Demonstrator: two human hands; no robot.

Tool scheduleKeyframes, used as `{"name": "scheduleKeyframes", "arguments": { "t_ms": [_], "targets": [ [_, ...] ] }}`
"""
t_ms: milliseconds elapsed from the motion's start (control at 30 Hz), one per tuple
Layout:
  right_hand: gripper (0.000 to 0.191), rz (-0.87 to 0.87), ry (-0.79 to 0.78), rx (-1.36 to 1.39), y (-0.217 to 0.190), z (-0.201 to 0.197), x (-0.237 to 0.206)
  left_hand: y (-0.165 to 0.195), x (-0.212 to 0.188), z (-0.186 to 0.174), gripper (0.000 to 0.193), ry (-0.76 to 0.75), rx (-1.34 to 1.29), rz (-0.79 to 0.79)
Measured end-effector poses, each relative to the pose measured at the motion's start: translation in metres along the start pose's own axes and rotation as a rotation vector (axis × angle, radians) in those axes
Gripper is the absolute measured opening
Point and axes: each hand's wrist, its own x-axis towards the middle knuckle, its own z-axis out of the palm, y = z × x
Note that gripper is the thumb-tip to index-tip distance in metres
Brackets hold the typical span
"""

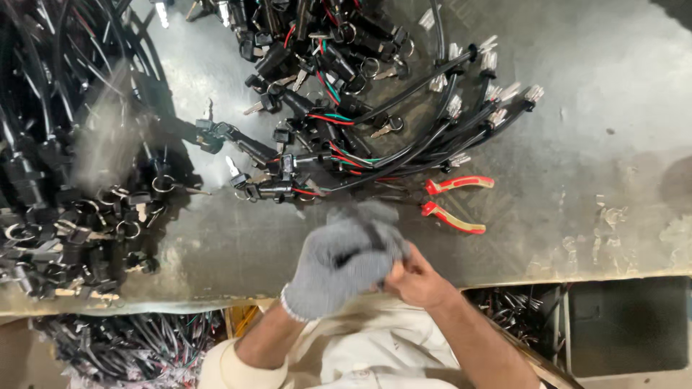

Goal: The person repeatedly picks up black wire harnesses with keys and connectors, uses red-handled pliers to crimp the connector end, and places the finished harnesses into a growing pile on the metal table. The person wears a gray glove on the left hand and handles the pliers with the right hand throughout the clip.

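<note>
Both hands meet at the near edge of the scratched grey metal tabletop (577, 144). Left hand (344, 268), in a grey knit glove, is fisted round a small black part (358, 252) w/ only a dark sliver showing (prob. a key-switch body like those in the pile, blur makes it hard to confirm). Bare right hand (418, 279) is curled against the glove, fingers pinching at the same piece. Judged: light, rigid plastic, trailing wire floppy, so grip the body, not the lead. Forearms angle in from below, wrists bent inward. Pile of black switch harnesses w/ keys (324, 108) and red-handled pliers (454, 205) lie just beyond.
</note>
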Motion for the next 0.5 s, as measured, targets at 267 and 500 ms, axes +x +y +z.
{"name": "scheduleKeyframes", "arguments": {
  "t_ms": [267,500],
  "targets": [
    [0.06,-0.61,0.476,-0.823,-0.055,0.046,0.015,-0.024,0.009,0.002,0.046,0.077,0.023,0.329],
    [0.069,-0.476,0.637,-1.909,-0.134,-0.002,0.001,-0.025,-0.01,-0.013,0.024,0.186,0.325,0.471]
  ]
}}
